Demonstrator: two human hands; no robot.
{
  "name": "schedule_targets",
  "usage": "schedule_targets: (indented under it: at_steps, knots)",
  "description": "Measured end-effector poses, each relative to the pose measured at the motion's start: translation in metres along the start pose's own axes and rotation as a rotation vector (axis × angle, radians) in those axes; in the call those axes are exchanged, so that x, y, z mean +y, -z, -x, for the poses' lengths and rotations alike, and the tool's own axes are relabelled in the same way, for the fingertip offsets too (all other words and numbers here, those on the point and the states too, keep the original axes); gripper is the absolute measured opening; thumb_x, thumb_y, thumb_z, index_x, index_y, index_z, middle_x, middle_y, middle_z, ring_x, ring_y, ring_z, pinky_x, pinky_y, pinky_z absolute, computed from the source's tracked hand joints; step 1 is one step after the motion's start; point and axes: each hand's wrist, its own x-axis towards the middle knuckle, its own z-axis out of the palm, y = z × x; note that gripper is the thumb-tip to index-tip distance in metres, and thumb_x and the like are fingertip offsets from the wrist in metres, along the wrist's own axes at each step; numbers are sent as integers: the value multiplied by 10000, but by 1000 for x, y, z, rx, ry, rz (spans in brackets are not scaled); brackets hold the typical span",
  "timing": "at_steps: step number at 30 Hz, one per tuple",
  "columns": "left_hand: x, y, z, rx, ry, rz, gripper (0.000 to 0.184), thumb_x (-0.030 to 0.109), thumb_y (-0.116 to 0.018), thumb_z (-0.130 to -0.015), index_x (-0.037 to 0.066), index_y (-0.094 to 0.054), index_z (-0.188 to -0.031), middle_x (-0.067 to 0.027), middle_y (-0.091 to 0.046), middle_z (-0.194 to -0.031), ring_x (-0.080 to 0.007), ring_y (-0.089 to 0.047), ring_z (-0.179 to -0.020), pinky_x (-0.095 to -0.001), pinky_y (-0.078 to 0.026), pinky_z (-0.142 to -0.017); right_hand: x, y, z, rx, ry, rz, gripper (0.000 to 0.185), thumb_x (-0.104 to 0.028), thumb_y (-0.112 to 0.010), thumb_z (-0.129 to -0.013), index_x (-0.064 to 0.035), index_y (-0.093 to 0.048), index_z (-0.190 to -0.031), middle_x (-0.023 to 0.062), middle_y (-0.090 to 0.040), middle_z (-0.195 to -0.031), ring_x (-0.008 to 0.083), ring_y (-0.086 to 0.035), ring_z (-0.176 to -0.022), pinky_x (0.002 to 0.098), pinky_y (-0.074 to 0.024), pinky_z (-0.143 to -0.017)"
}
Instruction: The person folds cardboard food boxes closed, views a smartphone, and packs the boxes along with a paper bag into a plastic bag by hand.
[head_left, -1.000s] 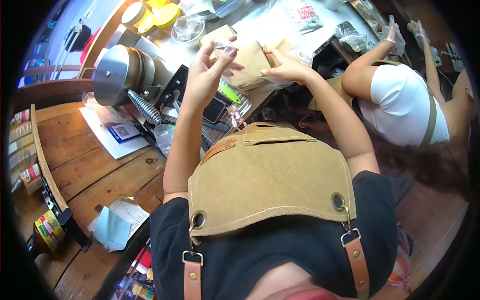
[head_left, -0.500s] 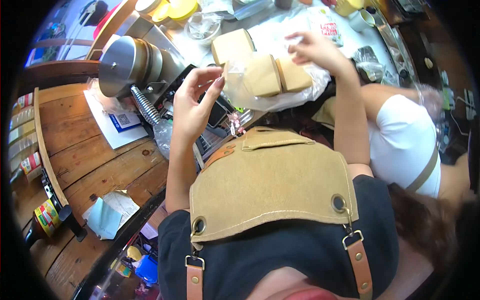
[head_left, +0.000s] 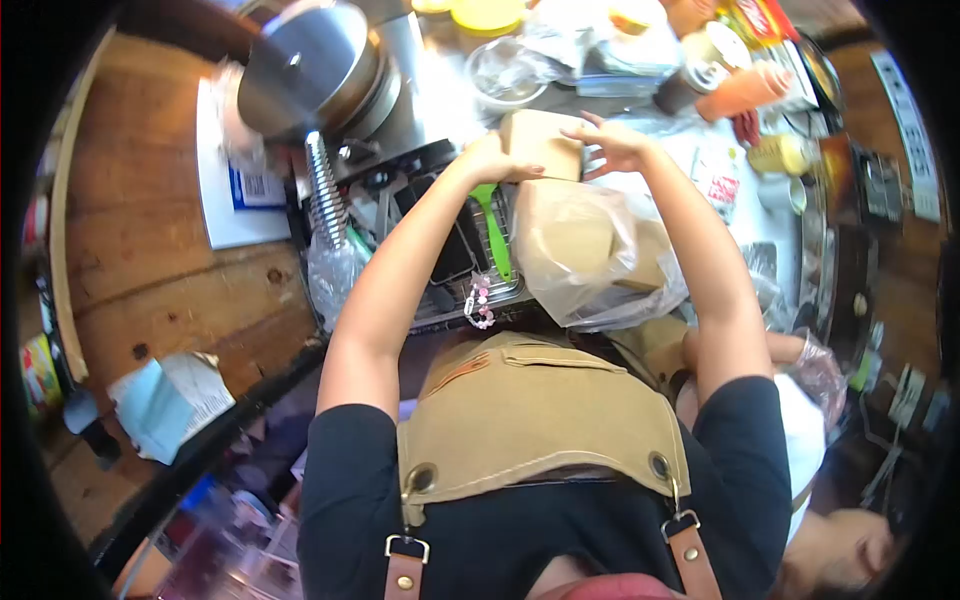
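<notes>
My left hand (head_left: 497, 160) is at the left side of a brown cardboard takeout box (head_left: 545, 143), its thumb along the box's near edge. At the opposite side, my right hand (head_left: 612, 147) curls its spread fingers onto the right edge, so the box is between both hands. Nearer to me lies a clear plastic bag (head_left: 630, 235) with more brown boxes in it. A green-handled utensil (head_left: 492, 230) lies just left of the bag, by a beaded charm (head_left: 481, 303).
A round metal cooker (head_left: 305, 75) with a coiled-spring handle (head_left: 326, 195) stands at left. Clear-lidded tubs (head_left: 508, 72), an orange squeeze bottle (head_left: 745, 90) and a white cup (head_left: 782, 194) crowd the back. At lower right is another person with a plastic-gloved hand (head_left: 820, 378).
Both hands have moved from the air beside the bagged boxes to the separate box behind them. My view has shifted, showing more of the counter's far right.
</notes>
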Motion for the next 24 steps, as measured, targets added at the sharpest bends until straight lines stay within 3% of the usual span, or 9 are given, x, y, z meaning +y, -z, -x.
schedule_targets:
  at_steps: [2, 5, 9, 13, 15, 18, 21, 22, 24]
  knots:
    - [-16, -7, -21, 72, 126, -232, 1010, 505, -829, -504, -150, -450, -1173, -234, -594, -1085, -294, -602, -985, -353, -485, -848, 3, -1, -9, 27, -2, -10, 1083, -410, -811, -637, -103, -137, -1426, 208, -194, -1435, 434, -303, -1256, 600, -359, -939]
    - [0, -16, -14, 197, 151, -210, 1006, 523, -836, -456, -143, -483, -1121, -248, -600, -1054, -316, -606, -973, -357, -482, -848, 13, -5, -10, 73, 54, -157, 908, -344, -806, -663, -123, -260, -1355, 159, -308, -1349, 371, -350, -1232, 611, -393, -881]
    - [21, -31, -12, 299, 101, -134, 1112, 554, -817, -470, -177, -369, -1178, -312, -502, -1161, -356, -532, -1089, -373, -439, -923, 14, -4, 6, 91, 105, -168, 801, -343, -787, -685, -169, -314, -1308, 116, -349, -1304, 345, -386, -1201, 607, -405, -861]
    - [50, -38, -30, 322, 82, 24, 1030, 557, -810, -499, -65, -390, -1204, -241, -519, -1128, -330, -538, -1045, -409, -453, -895, 23, 29, 17, 136, 94, -298, 734, -424, -744, -710, -209, -358, -1295, 102, -373, -1316, 289, -400, -1199, 623, -364, -884]
    - [64, -38, -42, 217, 37, 288, 832, 499, -789, -598, 38, -413, -1180, -110, -551, -1043, -179, -550, -919, -330, -485, -718, 8, 37, 35, 170, 68, -361, 767, -473, -729, -702, -187, -366, -1314, 118, -433, -1289, 285, -427, -1179, 607, -364, -885]
    - [111, -30, -32, 61, 2, 584, 779, 461, -767, -648, 79, -394, -1216, -86, -528, -1115, -178, -515, -1013, -359, -414, -830, -26, 33, 83, 282, 114, -381, 687, -524, -685, -717, -142, -469, -1245, 92, -560, -1143, 244, -535, -1047, 502, -436, -839]
    - [147, -21, -3, -126, -337, 747, 779, 355, -745, -731, 133, -308, -1337, -94, -493, -1193, -184, -456, -1115, -375, -361, -897, -55, 23, 128, 409, 243, -459, 620, -499, -684, -734, -138, -503, -1205, 62, -589, -1072, 226, -570, -995, 498, -468, -812]
    - [154, -19, 7, -191, -427, 853, 884, 221, -806, -676, 172, -259, -1369, -88, -491, -1213, -220, -504, -1101, -398, -431, -845, -63, 19, 144, 412, 291, -455, 624, -484, -691, -733, -131, -495, -1209, 75, -570, -1097, 233, -569, -1004, 511, -479, -810]
    - [162, -24, 19, -265, -504, 937, 836, 89, -711, -772, 219, -171, -1396, -91, -409, -1284, -280, -517, -1112, -481, -502, -817, -73, 8, 174, 438, 371, -458, 629, -469, -697, -731, -124, -486, -1213, 89, -551, -1122, 240, -567, -1013, 525, -490, -809]
